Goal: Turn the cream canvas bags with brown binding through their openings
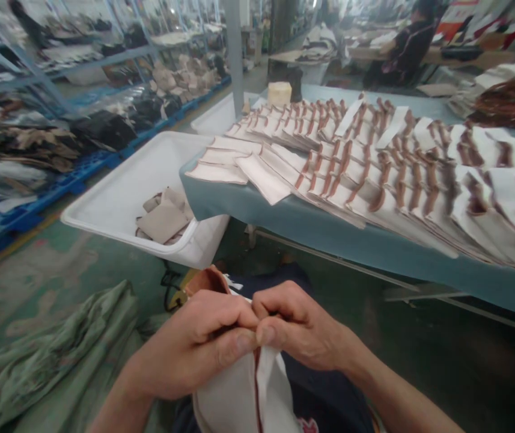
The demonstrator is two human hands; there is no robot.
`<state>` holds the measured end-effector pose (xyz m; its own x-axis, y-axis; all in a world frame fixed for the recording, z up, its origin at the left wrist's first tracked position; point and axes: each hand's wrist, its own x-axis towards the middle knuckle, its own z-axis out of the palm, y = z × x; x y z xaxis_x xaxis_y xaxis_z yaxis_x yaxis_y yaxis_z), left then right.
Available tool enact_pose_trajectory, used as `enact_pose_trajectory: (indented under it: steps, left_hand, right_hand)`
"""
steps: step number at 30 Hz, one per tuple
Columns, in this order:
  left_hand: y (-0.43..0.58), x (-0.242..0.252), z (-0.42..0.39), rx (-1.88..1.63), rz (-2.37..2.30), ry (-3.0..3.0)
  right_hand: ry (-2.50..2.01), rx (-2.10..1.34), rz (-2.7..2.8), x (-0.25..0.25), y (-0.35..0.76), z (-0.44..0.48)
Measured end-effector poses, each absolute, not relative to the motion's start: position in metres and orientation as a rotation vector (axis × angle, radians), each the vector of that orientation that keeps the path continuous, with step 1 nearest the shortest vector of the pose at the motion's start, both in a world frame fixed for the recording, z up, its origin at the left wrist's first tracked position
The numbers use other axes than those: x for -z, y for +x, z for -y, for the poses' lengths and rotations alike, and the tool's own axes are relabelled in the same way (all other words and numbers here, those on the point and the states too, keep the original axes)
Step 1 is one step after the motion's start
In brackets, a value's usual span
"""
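Observation:
A white fabric piece with brown edging [225,397] is held up over my lap, its brown inner side showing at the top. My left hand [207,343] pinches its upper edge, thumb and fingers pressed together. Right against it, my right hand [293,325] pinches the same piece, and the two thumbs nearly touch. A dark brown seam line runs down from between the hands. The exact bit under my fingertips is hidden.
Rows of similar white pieces with brown edges [342,168] lie on a blue-covered table [221,201] ahead. Left of it stands a white bin [99,210] holding beige pieces [164,219]. Green cloth [72,361] lies at lower left. Loaded shelves and a seated person [408,48] are farther back.

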<state>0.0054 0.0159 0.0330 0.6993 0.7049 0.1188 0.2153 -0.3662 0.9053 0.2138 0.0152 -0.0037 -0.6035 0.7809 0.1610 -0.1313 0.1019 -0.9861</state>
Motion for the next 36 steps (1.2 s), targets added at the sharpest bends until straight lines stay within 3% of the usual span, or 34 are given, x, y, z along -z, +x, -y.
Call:
enact_pose_trajectory:
  steps: [6,13,25,36]
  left_hand:
    - [0.021,-0.018,-0.010,-0.840,-0.665,1.640]
    - [0.031,0.005,0.002,-1.006,-0.983,1.588]
    - [0.009,0.007,-0.009,-1.024,-1.003,1.891]
    - [-0.018,-0.004,-0.031,-0.642,-1.031,1.893]
  right_hand:
    - [-0.598,-1.252,1.513,0.026,0.192,-0.006]
    - [-0.877,-0.706,1.434,0.031,0.182,-0.007]
    - [-0.751,-1.560,1.197,0.041,0.157,-0.029]
    - [-1.034,-1.401,1.483,0.035,0.189,-0.046]
